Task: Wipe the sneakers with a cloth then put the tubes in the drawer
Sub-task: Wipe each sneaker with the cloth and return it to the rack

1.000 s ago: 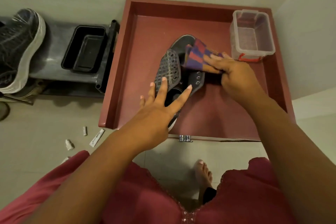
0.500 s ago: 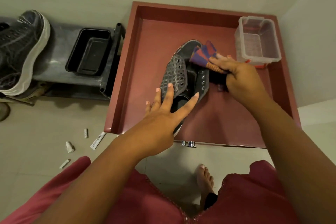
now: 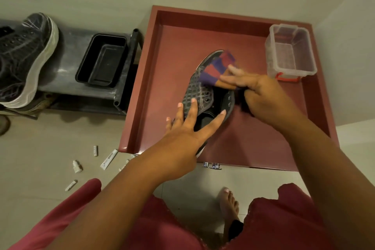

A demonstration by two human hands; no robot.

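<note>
1. A home, by the look of it: plain pale wall and tiled floor (image 3: pixel 40 148), seen from above.
2. Low grey shoe rack (image 3: pixel 67 73) against the wall, carrying a dark sneaker (image 3: pixel 22 61) with a white sole and an empty black tray (image 3: pixel 102 61).
3. Open reddish-brown drawer (image 3: pixel 142 87) pulled out over the floor, a clear plastic box (image 3: pixel 291 50) in its far right corner and another dark sneaker (image 3: pixel 199 89) inside.
4. Small white tubes (image 3: pixel 108 159) scattered loose on the tiles beside the drawer.
5. Bare foot (image 3: pixel 228 202) on the floor and loose red clothing (image 3: pixel 85 209), household dress rather than workwear.
</note>
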